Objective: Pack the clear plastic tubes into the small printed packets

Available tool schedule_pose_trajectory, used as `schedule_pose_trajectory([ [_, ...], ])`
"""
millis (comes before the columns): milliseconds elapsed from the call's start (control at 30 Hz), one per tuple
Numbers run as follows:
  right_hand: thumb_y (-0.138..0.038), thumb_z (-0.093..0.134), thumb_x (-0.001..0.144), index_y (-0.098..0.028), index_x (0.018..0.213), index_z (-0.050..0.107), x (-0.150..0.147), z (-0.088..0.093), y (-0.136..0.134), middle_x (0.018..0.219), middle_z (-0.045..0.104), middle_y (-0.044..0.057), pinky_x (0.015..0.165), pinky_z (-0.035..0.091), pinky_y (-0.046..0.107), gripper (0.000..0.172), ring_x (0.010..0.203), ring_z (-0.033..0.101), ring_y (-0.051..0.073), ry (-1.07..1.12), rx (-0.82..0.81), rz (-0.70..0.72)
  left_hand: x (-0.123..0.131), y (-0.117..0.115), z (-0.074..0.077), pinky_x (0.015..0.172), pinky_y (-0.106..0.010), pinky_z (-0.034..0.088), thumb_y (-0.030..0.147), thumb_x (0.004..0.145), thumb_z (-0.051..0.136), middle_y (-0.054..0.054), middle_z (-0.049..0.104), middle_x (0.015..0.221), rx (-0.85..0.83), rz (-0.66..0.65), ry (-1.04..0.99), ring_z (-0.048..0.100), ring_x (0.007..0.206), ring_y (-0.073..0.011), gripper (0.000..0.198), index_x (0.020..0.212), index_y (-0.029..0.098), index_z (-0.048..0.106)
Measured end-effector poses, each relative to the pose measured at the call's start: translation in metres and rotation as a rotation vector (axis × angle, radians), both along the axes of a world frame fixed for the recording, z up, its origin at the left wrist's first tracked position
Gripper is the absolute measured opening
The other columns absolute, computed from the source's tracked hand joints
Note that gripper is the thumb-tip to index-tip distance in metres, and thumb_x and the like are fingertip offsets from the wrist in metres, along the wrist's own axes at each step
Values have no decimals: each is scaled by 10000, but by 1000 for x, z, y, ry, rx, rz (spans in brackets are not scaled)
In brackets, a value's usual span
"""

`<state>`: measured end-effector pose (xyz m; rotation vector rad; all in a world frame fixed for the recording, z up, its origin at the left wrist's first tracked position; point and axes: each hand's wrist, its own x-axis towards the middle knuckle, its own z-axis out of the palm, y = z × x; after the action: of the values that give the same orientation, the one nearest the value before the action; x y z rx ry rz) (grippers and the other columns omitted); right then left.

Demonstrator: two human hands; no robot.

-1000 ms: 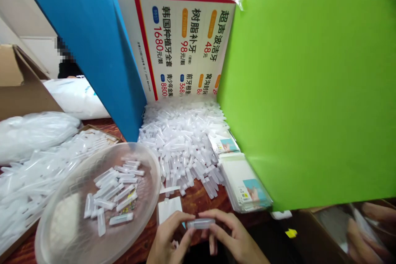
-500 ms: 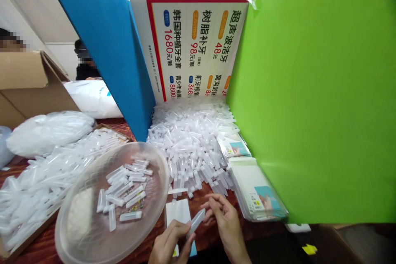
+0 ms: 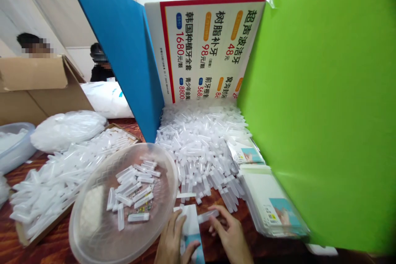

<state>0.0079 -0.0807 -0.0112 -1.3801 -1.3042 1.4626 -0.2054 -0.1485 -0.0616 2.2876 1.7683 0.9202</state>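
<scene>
My right hand (image 3: 227,229) pinches a small translucent plastic tube (image 3: 208,216) with a whitish cap between its thumb and fingers. The tube lies nearly level beside the right edge of a white-and-blue printed packet (image 3: 191,225). My left hand (image 3: 175,237) grips that packet at the lower middle, its fingers on the left side and its thumb across the printed part. Beyond both hands spreads a large heap of similar tubes (image 3: 198,140). A loose tube (image 3: 186,195) lies just above the packet.
At left stands a translucent oval basin (image 3: 93,231) with several tubes in it. Past it is a cardboard tray (image 3: 46,225) heaped with tubes. Stacked packets (image 3: 260,194) lie on the right. Blue (image 3: 123,49) and green (image 3: 309,111) panels wall the sides. Two people sit behind.
The tube has passed from my left hand to my right. My left hand has moved onto the packet. The whole view has shifted, so the scene sits farther right.
</scene>
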Motion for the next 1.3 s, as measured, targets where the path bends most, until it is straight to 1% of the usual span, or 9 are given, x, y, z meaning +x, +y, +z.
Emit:
schedule_pose_trajectory([
  [133, -784, 510, 889, -154, 1109, 752, 13, -4, 27, 672, 705, 75, 645, 558, 370, 710, 613, 661, 250, -208, 171, -110, -8, -2, -17, 971, -595, 608, 305, 889, 702, -304, 548, 1502, -111, 77, 138, 574, 1345, -481, 701, 1524, 130, 460],
  [300, -712, 558, 914, -207, 1075, 791, 20, 4, 38, 862, 753, 99, 622, 576, 354, 579, 654, 668, 238, -182, 225, 2, -15, -6, -5, 1075, -601, 529, 37, 767, 604, -253, 420, 1615, -195, -77, 74, 453, 1455, -447, 750, 1490, 219, 523],
  [567, -656, 653, 892, -204, 1045, 808, 30, -16, 24, 849, 740, 83, 599, 568, 314, 502, 645, 651, 211, -34, 135, 66, -7, -2, 16, 1106, -480, 537, 134, 808, 648, -191, 669, 1381, -391, 49, -276, 651, 1289, -319, 670, 1464, 163, 514],
  [800, -582, 601, 958, -210, 1099, 775, 29, -24, 8, 826, 706, 70, 627, 549, 318, 434, 618, 629, 198, -61, 306, -173, -8, 7, 27, 1132, -531, 492, 131, 735, 616, -172, 690, 1347, -566, 146, -462, 662, 1256, -341, 658, 1392, 133, 583],
  [900, -563, 554, 991, -225, 1089, 762, 33, -15, -2, 726, 685, 37, 605, 552, 315, 409, 569, 644, 200, 8, 209, -26, -8, 7, 36, 1100, -475, 517, 146, 734, 634, -134, 717, 1291, -600, 135, -489, 687, 1203, -320, 577, 1310, 178, 643],
  [967, -567, 594, 967, -233, 1036, 786, 38, -10, -4, 854, 751, 77, 734, 591, 342, 391, 755, 727, 255, -45, 193, 98, -7, 6, 40, 1080, -452, 522, 148, 725, 646, -114, 728, 1259, -588, 136, -516, 696, 1162, -308, 562, 1285, 201, 657],
  [1100, -651, 629, 905, -245, 1034, 798, 51, -12, 2, 1148, 770, 116, 1018, 543, 427, 458, 1128, 688, 348, -183, 241, -64, -9, 3, 40, 1109, -431, 469, 254, 773, 695, -102, 703, 1327, -660, 125, -690, 650, 1233, -296, 571, 1337, 242, 612],
  [1200, -694, 621, 881, -242, 1084, 774, 58, -16, 8, 1144, 765, 122, 974, 563, 462, 519, 1068, 697, 358, -185, 188, -190, -10, 3, 38, 967, -374, 514, 417, 718, 798, -93, 745, 1194, -787, -2, -930, 694, 1096, -275, 677, 1328, 221, 581],
  [1300, -693, 635, 870, -240, 1039, 785, 55, -8, 12, 1092, 772, 115, 940, 562, 446, 506, 1047, 695, 353, -99, 170, -112, -7, 8, 35, 785, -295, 491, 585, 613, 883, -57, 750, 1034, -841, -79, -1092, 697, 897, -220, 824, 1284, 207, 591],
])
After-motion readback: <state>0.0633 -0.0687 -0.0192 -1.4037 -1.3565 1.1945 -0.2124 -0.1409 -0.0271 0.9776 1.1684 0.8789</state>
